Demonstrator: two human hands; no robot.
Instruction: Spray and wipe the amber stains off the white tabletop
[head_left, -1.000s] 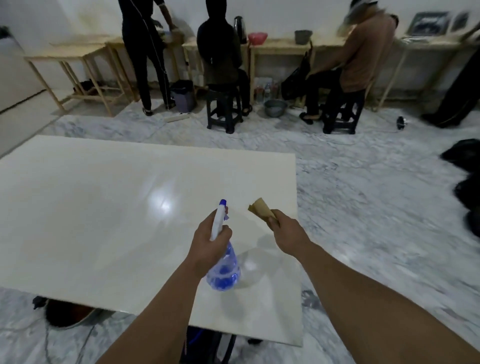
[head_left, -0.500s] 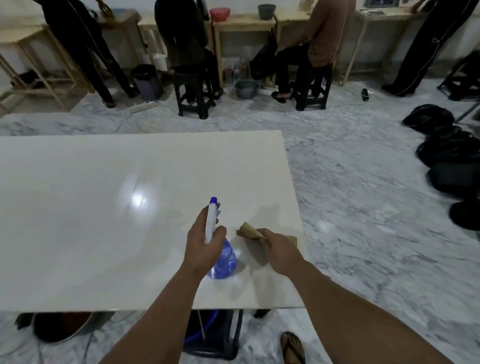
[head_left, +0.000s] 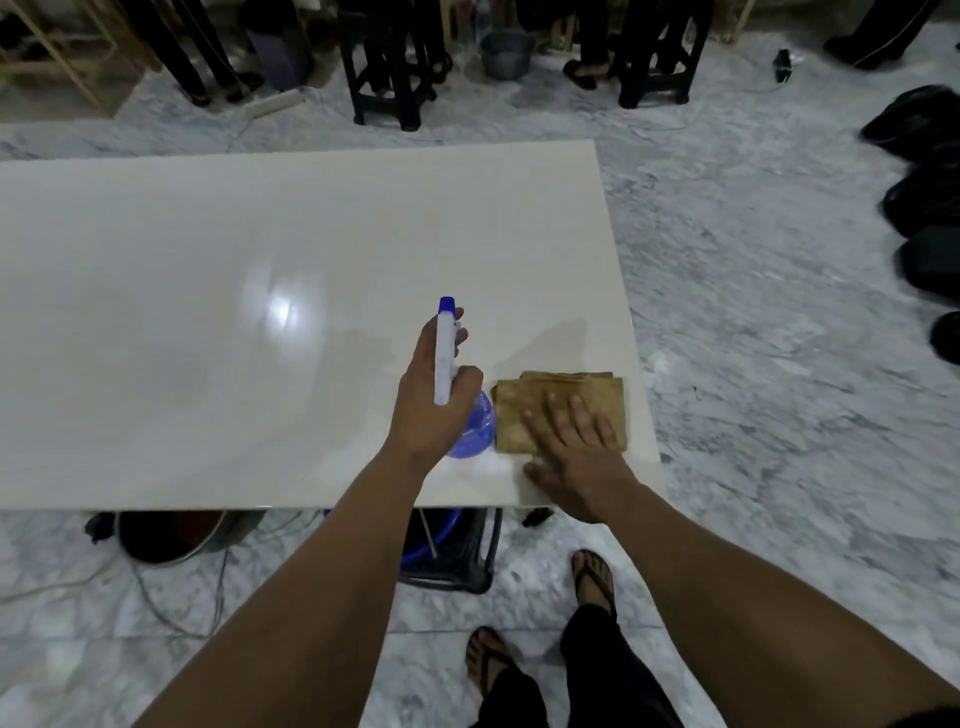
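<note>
My left hand (head_left: 431, 400) grips a spray bottle (head_left: 444, 358) with a white head, a blue nozzle tip and a clear blue body, held just above the white tabletop (head_left: 208, 312) near its front right corner. To the right of the bottle a folded tan cloth (head_left: 550, 397) lies flat on the tabletop. My right hand (head_left: 576, 457) presses on the cloth with straight, spread fingers. A wet sheen shows on the surface by the bottle. I see no distinct amber stains on the glossy top.
The table's right edge (head_left: 639, 364) and front edge (head_left: 260, 506) are close to my hands. Under the table stand a black stool with a blue basin (head_left: 447, 545) and a round pan (head_left: 171, 535). Black bags (head_left: 924, 208) lie on the marble floor at right. Seated people's legs and stools (head_left: 395, 62) fill the back.
My right hand has brought the cloth down from the air and spread it flat on the tabletop, going from a pinch to a flat press. The view has tilted downward.
</note>
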